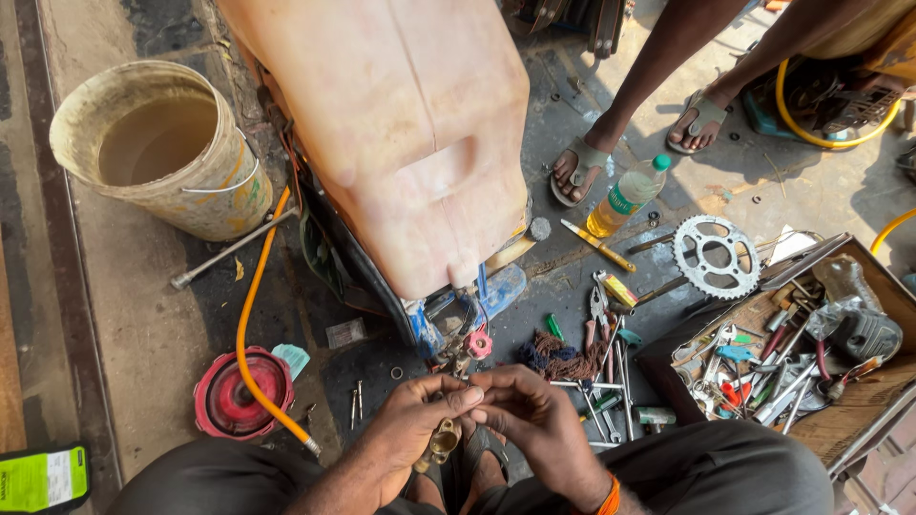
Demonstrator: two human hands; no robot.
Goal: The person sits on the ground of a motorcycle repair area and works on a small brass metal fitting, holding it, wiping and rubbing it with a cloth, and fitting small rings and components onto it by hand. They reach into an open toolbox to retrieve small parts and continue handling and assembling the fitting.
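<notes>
Fingertips of both hands are meeting just above the small brass fitting (443, 442), which your left hand (405, 434) is pinching while your right hand (534, 424) is closing narrow beside it.

From my remote position I cannot make out how the small brass fitting (443, 442) is gripped: the fingers of the left hand (405, 429) and right hand (530, 420) cover most of it. The second person's legs (658, 67) are cut off by the top edge. The green-and-black container (43, 477) runs off the lower-left corner. Tools in the wooden box (859, 401) overlap too densely to identify singly.
</notes>
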